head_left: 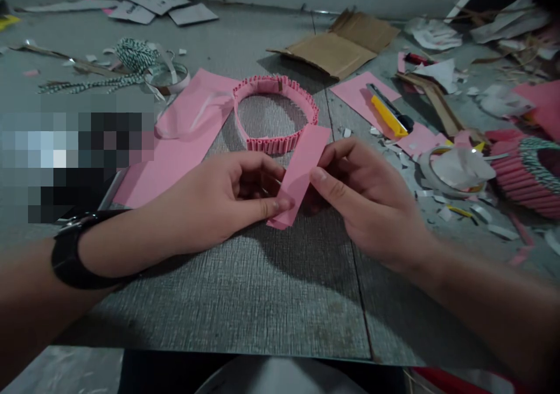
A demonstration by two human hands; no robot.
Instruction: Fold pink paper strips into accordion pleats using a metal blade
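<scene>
Between my two hands is a pink paper strip [301, 169], tilted with its upper end leaning right. My left hand [236, 193] pinches its lower left edge, the thumb lying on the front face. On the right edge, my right hand [363, 193] grips the strip between thumb and fingers; some fingertips are hidden behind it. Just beyond stands a ring of small rolled pink paper tubes [275, 144] on a pink band, its near right side partly covered by the strip. A larger pink paper sheet [192, 132] lies to the left of the ring.
A yellow utility knife [389, 114] rests on pink paper at right, near a tape roll [455, 169] and paper scraps. A pink tube basket [529, 175] sits at far right. Folded brown cardboard [336, 44] and green-white twine [135, 56] lie toward the back. The table's front edge is near me.
</scene>
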